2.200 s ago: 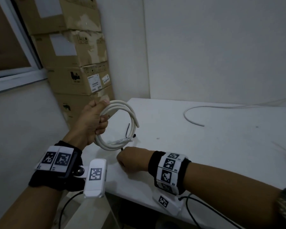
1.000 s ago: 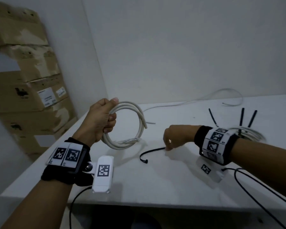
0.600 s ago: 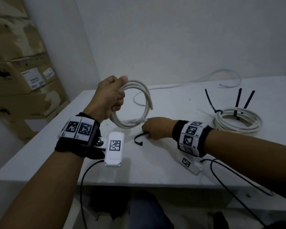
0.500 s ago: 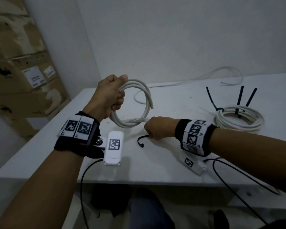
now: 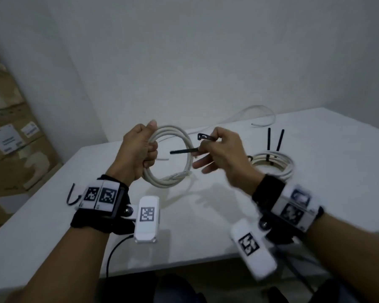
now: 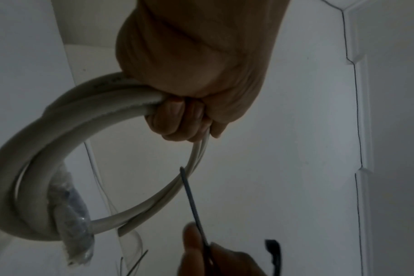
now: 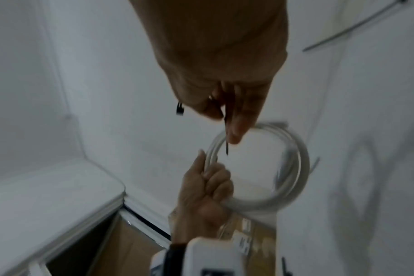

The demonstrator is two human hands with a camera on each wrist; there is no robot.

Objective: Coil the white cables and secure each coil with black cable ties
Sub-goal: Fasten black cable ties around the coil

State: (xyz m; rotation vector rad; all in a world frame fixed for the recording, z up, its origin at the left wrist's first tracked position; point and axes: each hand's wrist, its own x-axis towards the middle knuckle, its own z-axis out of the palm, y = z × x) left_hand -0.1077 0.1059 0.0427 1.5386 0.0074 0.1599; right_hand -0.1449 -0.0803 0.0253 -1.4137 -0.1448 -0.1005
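My left hand [image 5: 140, 149] grips a coil of white cable [image 5: 184, 147] upright above the white table [image 5: 96, 206]; its fingers are curled round the strands [image 6: 121, 104]. My right hand [image 5: 219, 149] pinches a black cable tie [image 5: 184, 151] between thumb and forefinger. The tie's pointed tip reaches leftward through the coil's opening [image 6: 189, 188], and its head [image 5: 202, 136] sticks up beside the thumb. In the right wrist view the black cable tie [image 7: 226, 134] points down at the white cable coil [image 7: 293, 168]. A plastic-wrapped connector [image 6: 71, 214] hangs at the coil's bottom.
A second white coil [image 5: 271, 165] bound with upright black ties [image 5: 279, 141] lies on the table at right. A loose white cable [image 5: 260, 114] trails along the far edge. Another black tie [image 5: 71, 196] lies near the table's left edge. Cardboard boxes [image 5: 11, 149] stand at left.
My right hand has lifted the black tie off the table and brought it up to the coil, its tip now pointing through the loop. The left hand keeps holding the coil.
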